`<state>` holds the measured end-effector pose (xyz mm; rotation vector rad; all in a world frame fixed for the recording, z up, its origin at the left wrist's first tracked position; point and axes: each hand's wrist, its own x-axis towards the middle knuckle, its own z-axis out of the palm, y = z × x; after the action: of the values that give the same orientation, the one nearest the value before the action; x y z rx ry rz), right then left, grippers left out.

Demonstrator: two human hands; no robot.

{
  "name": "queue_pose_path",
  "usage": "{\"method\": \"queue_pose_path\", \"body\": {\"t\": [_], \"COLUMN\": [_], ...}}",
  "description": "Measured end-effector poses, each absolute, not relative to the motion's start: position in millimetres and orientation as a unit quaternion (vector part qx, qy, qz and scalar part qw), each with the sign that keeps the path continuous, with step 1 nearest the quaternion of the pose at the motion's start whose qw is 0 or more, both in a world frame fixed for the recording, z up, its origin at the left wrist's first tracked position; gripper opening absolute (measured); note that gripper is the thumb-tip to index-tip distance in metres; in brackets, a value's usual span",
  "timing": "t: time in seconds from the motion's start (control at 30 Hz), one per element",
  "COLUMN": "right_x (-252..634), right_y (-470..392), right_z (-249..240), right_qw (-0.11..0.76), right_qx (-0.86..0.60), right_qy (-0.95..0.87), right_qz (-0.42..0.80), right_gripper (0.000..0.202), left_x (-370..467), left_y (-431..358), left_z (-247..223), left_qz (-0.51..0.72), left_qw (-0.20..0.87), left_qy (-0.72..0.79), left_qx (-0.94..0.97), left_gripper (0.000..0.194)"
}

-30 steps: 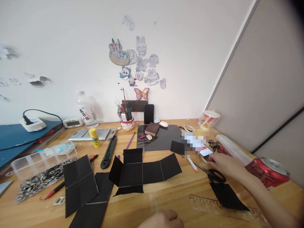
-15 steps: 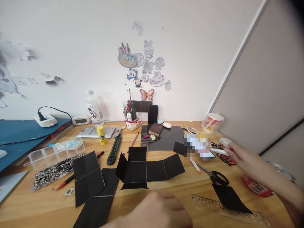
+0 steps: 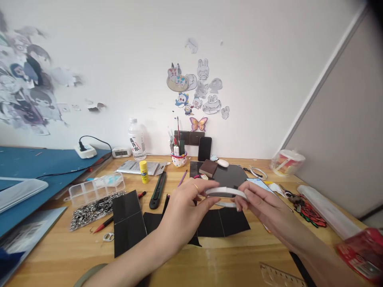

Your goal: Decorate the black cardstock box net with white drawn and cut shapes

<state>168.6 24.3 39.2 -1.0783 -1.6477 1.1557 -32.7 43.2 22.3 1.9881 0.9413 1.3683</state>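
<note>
Person's L hand (image 3: 191, 209) & R hand (image 3: 263, 199), fingers pinched nearly closed, each grip one side of a white tape roll (image 3: 226, 191), held up above black card pieces (image 3: 209, 222) on wooden desk (image 3: 233, 259); glue stick (image 3: 144, 172) & cutter (image 3: 158, 190) to the L.

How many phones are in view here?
2. A black phone stands near the wall, right of the pen cup; a lit phone lies beyond the right hand, which partly covers it. Others may be hidden.
</note>
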Motion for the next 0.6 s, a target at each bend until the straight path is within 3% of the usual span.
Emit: {"method": "queue_pose_path", "body": {"t": [0.1, 0.2, 0.27, 0.4, 0.6], "right_x": [155, 143, 135, 119, 111], "right_y": [27, 31, 37, 48, 55], "right_z": [44, 50, 53, 56, 52], "right_qw": [0.336, 0.254, 0.249, 0.274, 0.250], "right_qx": [-0.396, -0.327, -0.298, -0.332, -0.388], "right_qy": [-0.668, -0.659, -0.655, -0.710, -0.781], "right_qz": [0.533, 0.628, 0.648, 0.558, 0.421], "right_gripper": [0.035, 0.036, 0.029, 0.027, 0.025], "left_x": [-38, -42, -44, -50, -58], "left_y": [50, 54, 54, 57, 68], "left_z": [24, 27, 31, 36, 33], "left_qz": [0.506, 0.507, 0.521, 0.549, 0.525], "left_qw": [0.252, 0.272, 0.304, 0.363, 0.288], "left_qy": [0.287, 0.228, 0.228, 0.276, 0.320], "left_qx": [0.773, 0.785, 0.764, 0.700, 0.735], "left_gripper": [0.011, 0.017, 0.024, 0.022, 0.013]}}
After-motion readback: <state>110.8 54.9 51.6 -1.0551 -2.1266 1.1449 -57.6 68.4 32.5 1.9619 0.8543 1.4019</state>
